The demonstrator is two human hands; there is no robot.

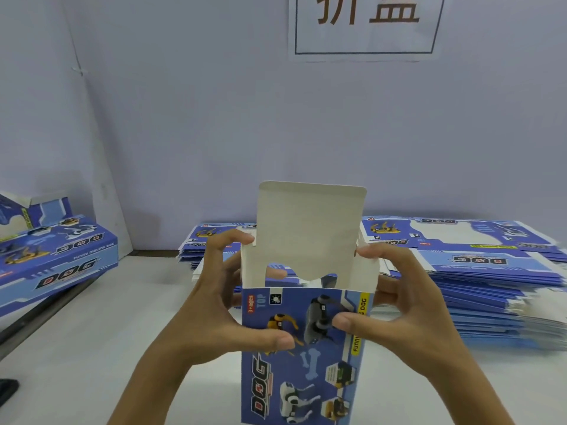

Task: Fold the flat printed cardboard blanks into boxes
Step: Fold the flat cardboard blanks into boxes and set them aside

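Note:
A blue printed "DOG" box (306, 357) stands upright in front of me, opened into a tube with its top end unclosed. Its tall white lid flap (310, 228) sticks straight up at the far side. My left hand (221, 305) grips the box's left side, thumb on the printed front, fingers curled around the left top flap. On the box's right side is my right hand (395, 305), thumb pressed on the front face, fingertips touching the right top flap. A stack of flat blanks (478, 271) lies behind the box, spreading to the right.
Finished boxes (58, 256) lie at the left on the white table (92, 348), near a dark strip along the table's left edge. A pale wall with a paper sign (365, 26) stands close behind the stacks.

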